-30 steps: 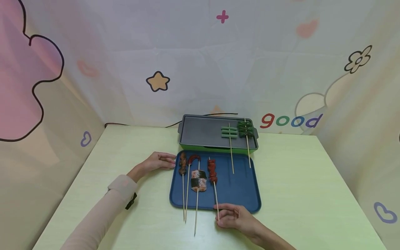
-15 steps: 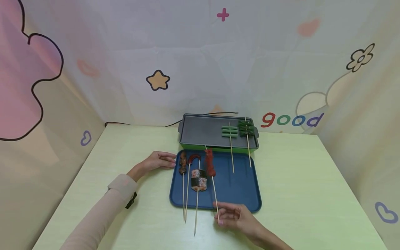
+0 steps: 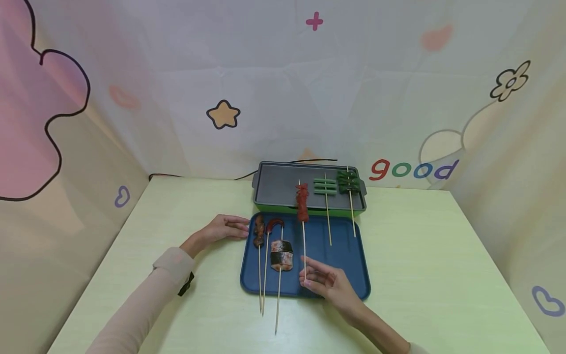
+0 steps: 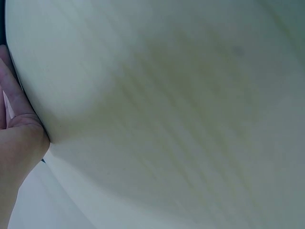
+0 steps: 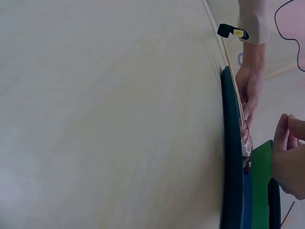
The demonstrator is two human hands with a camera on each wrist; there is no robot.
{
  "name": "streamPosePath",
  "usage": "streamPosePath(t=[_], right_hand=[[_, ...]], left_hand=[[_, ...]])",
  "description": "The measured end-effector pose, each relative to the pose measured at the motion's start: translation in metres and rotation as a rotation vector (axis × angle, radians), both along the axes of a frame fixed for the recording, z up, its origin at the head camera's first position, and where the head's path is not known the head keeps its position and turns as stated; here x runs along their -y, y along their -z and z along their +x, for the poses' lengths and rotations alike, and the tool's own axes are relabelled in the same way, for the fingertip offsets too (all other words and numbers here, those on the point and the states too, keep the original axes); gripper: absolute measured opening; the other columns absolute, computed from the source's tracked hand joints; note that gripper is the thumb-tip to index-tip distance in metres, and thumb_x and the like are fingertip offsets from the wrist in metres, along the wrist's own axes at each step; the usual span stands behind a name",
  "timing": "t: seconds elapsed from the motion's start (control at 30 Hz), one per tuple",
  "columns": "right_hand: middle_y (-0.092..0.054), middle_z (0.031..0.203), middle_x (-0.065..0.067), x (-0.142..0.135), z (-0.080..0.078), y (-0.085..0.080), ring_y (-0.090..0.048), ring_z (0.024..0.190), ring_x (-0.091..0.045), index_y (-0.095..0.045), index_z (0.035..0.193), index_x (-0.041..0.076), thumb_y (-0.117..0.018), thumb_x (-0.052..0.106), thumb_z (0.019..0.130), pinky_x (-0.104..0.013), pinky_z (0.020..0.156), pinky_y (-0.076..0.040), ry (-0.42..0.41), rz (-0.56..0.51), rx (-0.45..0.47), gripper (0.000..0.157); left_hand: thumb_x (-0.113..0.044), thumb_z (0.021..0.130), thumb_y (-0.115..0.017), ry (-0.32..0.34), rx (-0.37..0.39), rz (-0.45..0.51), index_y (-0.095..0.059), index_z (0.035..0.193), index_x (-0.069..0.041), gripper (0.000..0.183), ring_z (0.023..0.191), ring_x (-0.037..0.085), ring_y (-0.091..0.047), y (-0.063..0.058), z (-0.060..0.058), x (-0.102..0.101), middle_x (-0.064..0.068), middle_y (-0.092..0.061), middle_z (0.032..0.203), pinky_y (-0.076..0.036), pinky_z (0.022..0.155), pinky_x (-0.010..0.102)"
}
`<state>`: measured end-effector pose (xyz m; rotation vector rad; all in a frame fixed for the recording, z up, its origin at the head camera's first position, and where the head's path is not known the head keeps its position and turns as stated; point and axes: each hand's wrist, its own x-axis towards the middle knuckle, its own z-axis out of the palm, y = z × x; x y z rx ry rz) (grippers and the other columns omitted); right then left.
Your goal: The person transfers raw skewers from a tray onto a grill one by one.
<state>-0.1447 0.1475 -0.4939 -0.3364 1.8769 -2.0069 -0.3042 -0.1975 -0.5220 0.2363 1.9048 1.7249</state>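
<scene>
Three skewers (image 3: 281,255) lay on tray (image 3: 318,241), two green ones (image 3: 348,183) on grill (image 3: 278,184); right grip (image 3: 328,282) pinched lumpy red skewer (image 3: 302,202), left grip (image 3: 222,227) relaxed.

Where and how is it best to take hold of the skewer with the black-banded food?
Probably pinch its bare lower stick, coming from the person's side: that thin end juts past the blue tray's near rim, while the black-banded food is wider.

On the pale fabric backdrop (image 3: 283,83), far right, I can read "good" (image 3: 413,170) in red, green, blue and purple letters; higher, a pink plus sign (image 3: 314,21). The yellow rectangular label (image 5: 238,33) on the black wrist device (image 5: 224,30) is illegible.
</scene>
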Motion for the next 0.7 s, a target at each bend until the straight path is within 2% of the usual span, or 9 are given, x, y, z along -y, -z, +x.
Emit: streamPosePath(t=[0.13, 0.27, 0.43, 0.6, 0.7], right_hand=[[-0.067, 0.118, -0.015, 0.008, -0.013, -0.001, -0.071, 0.107, -0.011, -0.038, 0.154, -0.007, -0.067, 0.004, 0.098, -0.022, 0.096, -0.058, 0.045, 0.013, -0.01, 0.064], [-0.063, 0.123, -0.019, 0.017, -0.024, 0.002, -0.069, 0.108, -0.008, -0.039, 0.155, -0.001, -0.064, 0.004, 0.099, -0.02, 0.097, -0.057, 0.093, 0.037, 0.018, 0.062], [-0.062, 0.125, -0.017, 0.027, -0.037, 0.007, -0.066, 0.108, -0.007, -0.043, 0.155, 0.006, -0.062, 0.0, 0.1, -0.018, 0.098, -0.055, 0.155, 0.042, 0.056, 0.059], [-0.064, 0.119, -0.009, 0.032, -0.049, 0.011, -0.066, 0.114, -0.011, -0.043, 0.154, 0.003, -0.058, -0.003, 0.101, -0.018, 0.099, -0.055, 0.217, 0.0, 0.063, 0.056], [-0.062, 0.119, -0.006, 0.033, -0.055, 0.011, -0.065, 0.115, -0.012, -0.041, 0.155, 0.002, -0.055, -0.005, 0.102, -0.019, 0.1, -0.054, 0.237, -0.059, 0.1, 0.055]], left_hand=[[0.006, 0.096, -0.064, -0.006, -0.004, -0.003, -0.05, 0.143, 0.014, 0.049, 0.09, 0.004, -0.074, 0.001, 0.0, 0.001, -0.005, -0.076, 0.099, -0.062, 0.086, 0.023], [0.006, 0.096, -0.064, -0.006, -0.001, -0.009, -0.05, 0.142, 0.014, 0.049, 0.09, 0.004, -0.074, 0.002, 0.001, 0.0, -0.005, -0.075, 0.098, -0.062, 0.085, 0.022], [0.005, 0.095, -0.065, -0.009, 0.004, -0.019, -0.051, 0.142, 0.013, 0.049, 0.09, 0.005, -0.074, 0.004, 0.001, 0.0, -0.004, -0.076, 0.1, -0.062, 0.085, 0.023], [0.004, 0.095, -0.066, -0.011, -0.006, -0.024, -0.052, 0.142, 0.012, 0.049, 0.09, 0.005, -0.074, 0.003, 0.0, 0.001, -0.003, -0.076, 0.101, -0.062, 0.086, 0.023], [0.004, 0.096, -0.066, -0.005, -0.018, -0.022, -0.052, 0.142, 0.013, 0.049, 0.09, 0.005, -0.074, 0.002, -0.001, 0.001, -0.003, -0.076, 0.101, -0.062, 0.086, 0.023]])
